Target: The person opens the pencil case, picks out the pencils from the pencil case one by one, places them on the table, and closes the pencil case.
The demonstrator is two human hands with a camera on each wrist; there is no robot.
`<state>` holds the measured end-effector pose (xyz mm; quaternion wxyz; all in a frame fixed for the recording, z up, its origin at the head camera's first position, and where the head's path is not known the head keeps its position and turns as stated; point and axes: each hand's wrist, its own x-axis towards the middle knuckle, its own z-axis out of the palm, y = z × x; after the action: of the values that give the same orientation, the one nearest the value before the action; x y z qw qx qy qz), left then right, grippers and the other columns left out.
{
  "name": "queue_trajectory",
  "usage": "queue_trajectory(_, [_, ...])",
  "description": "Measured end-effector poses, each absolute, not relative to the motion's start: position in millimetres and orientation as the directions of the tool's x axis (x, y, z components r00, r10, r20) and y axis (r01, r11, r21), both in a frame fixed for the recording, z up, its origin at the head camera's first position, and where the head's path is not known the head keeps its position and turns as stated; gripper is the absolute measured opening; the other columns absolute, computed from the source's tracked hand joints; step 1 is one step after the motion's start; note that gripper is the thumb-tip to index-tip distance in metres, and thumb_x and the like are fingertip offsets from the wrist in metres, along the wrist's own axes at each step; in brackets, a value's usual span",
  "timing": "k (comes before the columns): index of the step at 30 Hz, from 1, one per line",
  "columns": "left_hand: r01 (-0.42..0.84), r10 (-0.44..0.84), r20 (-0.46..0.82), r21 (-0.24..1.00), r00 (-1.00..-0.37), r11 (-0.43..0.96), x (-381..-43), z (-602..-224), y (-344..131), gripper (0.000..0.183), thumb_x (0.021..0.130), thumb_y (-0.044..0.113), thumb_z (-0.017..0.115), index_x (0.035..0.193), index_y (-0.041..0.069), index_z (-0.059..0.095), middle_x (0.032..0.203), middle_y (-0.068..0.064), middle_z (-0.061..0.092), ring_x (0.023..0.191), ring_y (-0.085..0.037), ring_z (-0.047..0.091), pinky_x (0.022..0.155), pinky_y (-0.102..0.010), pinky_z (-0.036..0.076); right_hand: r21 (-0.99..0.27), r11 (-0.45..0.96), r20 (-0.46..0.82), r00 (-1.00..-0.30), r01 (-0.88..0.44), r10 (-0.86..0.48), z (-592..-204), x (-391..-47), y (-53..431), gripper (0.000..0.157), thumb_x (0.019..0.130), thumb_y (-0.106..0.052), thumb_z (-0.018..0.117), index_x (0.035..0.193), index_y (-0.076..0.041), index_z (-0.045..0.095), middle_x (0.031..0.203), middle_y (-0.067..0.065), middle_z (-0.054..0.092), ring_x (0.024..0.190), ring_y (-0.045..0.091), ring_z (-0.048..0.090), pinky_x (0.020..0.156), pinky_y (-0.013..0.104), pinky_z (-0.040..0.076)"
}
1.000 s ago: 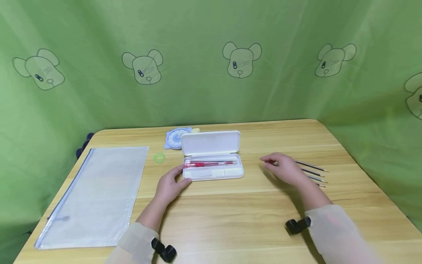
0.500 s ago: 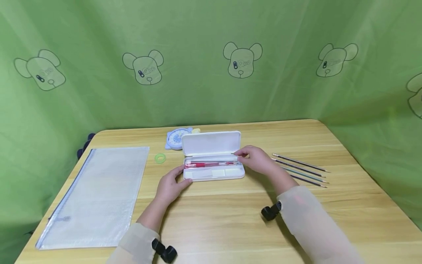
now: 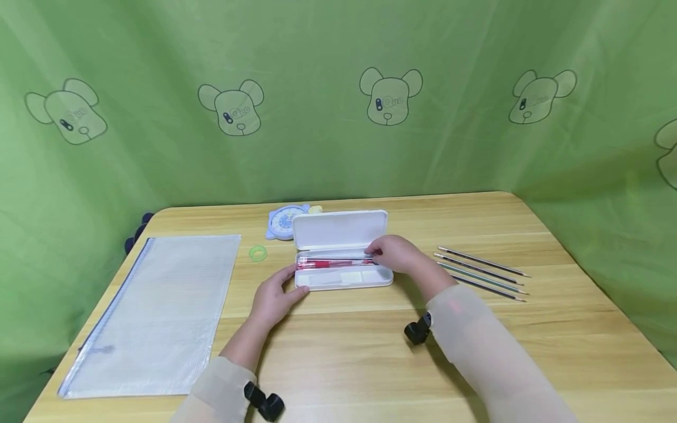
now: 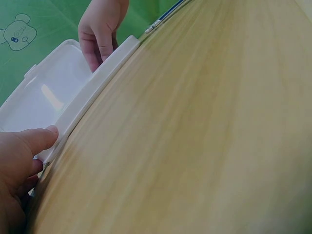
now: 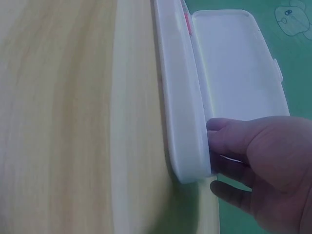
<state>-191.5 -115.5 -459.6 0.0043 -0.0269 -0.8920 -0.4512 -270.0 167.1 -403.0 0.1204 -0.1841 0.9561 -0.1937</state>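
A white pencil case (image 3: pixel 338 230) stands on the table with its lid raised. Inside lie a red pen (image 3: pixel 319 264), at least one dark slim pen or pencil beside it, and a whitish piece near the front. My left hand (image 3: pixel 272 301) holds the case's left end, the thumb (image 4: pixel 41 139) at the front wall. My right hand (image 3: pixel 398 257) reaches into the right end of the case, over the tips of the pens. In the right wrist view its thumb and forefinger go behind the case wall (image 5: pixel 187 107), so whether they pinch anything is hidden.
Several sharpened pencils (image 3: pixel 483 262) lie fanned out on the table right of the case. A clear zip pouch (image 3: pixel 153 317) covers the left side. Behind the case are a light green ring (image 3: pixel 257 253) and a blue clock-like dial (image 3: pixel 282 223). A green curtain (image 3: pixel 317 153) hangs behind.
My right hand has moved left from beside the pencils to the case's right end, then into it over the pens. The left hand has stayed on the case.
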Motion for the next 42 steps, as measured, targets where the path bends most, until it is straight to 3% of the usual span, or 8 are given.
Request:
queue_trajectory(17, [0.064, 0.046, 0.046, 0.803, -0.998, 0.592, -192.2, -461.6, -115.3, 0.061, 0.087, 0.028, 0.074, 0.140, 0.007, 0.053, 0.142, -0.012, 0.057, 0.138, -0.031, 0.046, 0.119, -0.047, 0.035, -0.470, 0.854, -0.240, -0.900, -0.221, -0.365, -403.6, -272.0, 163.1, 0.032, 0.095, 0.000, 0.054, 0.123, -0.007, 0.068, 0.127, 0.016, 0.066, 0.122, 0.033, 0.058, 0.110, 0.048, 0.045])
queue_trajectory(31, [0.059, 0.043, 0.041, 0.801, -0.998, 0.595, -191.7, -461.4, -115.3, 0.062, 0.087, 0.029, 0.075, 0.140, 0.007, 0.053, 0.142, -0.012, 0.056, 0.138, -0.031, 0.046, 0.118, -0.046, 0.036, -0.592, 0.769, -0.103, -0.924, -0.241, -0.369, -400.3, -265.6, 182.5, 0.028, 0.095, -0.006, 0.056, 0.119, -0.003, 0.068, 0.124, 0.019, 0.066, 0.121, 0.035, 0.057, 0.107, 0.052, 0.045])
queue_trajectory(37, [0.060, 0.050, 0.038, 0.793, -0.998, 0.606, -192.2, -461.1, -115.6, 0.063, 0.087, 0.031, 0.074, 0.141, 0.007, 0.052, 0.143, -0.012, 0.055, 0.139, -0.032, 0.046, 0.119, -0.047, 0.035, -0.590, 0.754, -0.020, -0.928, -0.289, -0.371, -387.6, -253.1, 200.0, 0.027, 0.094, -0.003, 0.057, 0.117, -0.002, 0.070, 0.115, 0.018, 0.068, 0.103, 0.029, 0.060, 0.092, 0.044, 0.051])
queue_trajectory(42, [0.055, 0.050, 0.031, 0.792, -0.998, 0.608, -191.9, -460.3, -116.0, 0.063, 0.087, 0.031, 0.074, 0.141, 0.007, 0.051, 0.144, -0.012, 0.054, 0.139, -0.032, 0.045, 0.119, -0.047, 0.034, -0.595, 0.754, 0.008, -0.941, -0.277, -0.339, -380.6, -239.9, 223.2, 0.026, 0.093, -0.004, 0.058, 0.116, -0.002, 0.070, 0.101, 0.012, 0.067, 0.091, 0.021, 0.056, 0.077, 0.030, 0.048])
